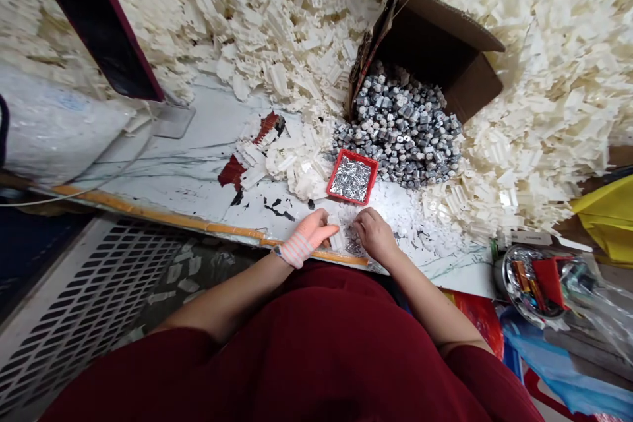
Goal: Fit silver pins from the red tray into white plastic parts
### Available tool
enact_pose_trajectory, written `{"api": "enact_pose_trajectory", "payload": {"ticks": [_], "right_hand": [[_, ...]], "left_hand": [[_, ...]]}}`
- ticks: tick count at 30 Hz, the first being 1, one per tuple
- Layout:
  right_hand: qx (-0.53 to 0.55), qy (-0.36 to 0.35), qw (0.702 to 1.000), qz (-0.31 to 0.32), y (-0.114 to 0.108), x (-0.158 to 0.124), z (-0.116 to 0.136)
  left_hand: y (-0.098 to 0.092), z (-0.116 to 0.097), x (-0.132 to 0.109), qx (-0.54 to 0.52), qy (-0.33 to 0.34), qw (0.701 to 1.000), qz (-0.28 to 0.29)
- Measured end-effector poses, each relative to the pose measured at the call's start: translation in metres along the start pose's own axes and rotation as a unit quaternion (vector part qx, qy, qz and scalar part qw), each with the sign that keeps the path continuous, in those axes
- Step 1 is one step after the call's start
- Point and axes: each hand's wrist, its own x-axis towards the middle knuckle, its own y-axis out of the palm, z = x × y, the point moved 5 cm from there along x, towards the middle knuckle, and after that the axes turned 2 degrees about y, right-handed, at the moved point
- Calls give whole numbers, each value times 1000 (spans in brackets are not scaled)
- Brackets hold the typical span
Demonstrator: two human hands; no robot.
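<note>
My left hand (305, 237), in a pale glove with an orange coating, is closed on a white plastic piece (337, 236) over the table's front edge. To its right, my bare right hand (374, 234) has its fingers pinched together above small metal pins (353, 242) lying on the table. Whether a pin is between those fingertips is too small to make out. Just beyond both hands stands a red tray (330, 192) filled with thin metal pins. Behind it spreads a heap of small grey and white blocks (405, 128).
The heap of blocks spills from a tipped cardboard box (475, 89). White plastic pieces (287, 33) pile up along the back and right. A phone (101, 33) leans on a stand at left. A metal bowl of tools (504, 283) sits at right, a white crate (99, 290) lower left.
</note>
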Motion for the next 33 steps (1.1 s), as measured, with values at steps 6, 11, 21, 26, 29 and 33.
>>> {"api": "enact_pose_trajectory", "payload": {"ticks": [6,11,21,26,29,33], "right_hand": [[-32,-21,998,45,-1,13,-14],[-31,15,999,12,-21,60,-29],[-129,-75,985,91,-6,93,-12],[-46,-27,996,70,-5,90,-25],[75,18,997,26,-12,87,-40],[148,78,986,4,-20,82,-54]], "left_hand": [[-17,13,0,-59,-20,998,3],[-16,15,2,-69,-23,997,7],[-15,14,1,-61,-4,998,24],[-14,7,0,-84,-13,996,27],[-14,5,-1,-102,-19,994,29],[-14,3,-1,-125,-16,991,39]]}}
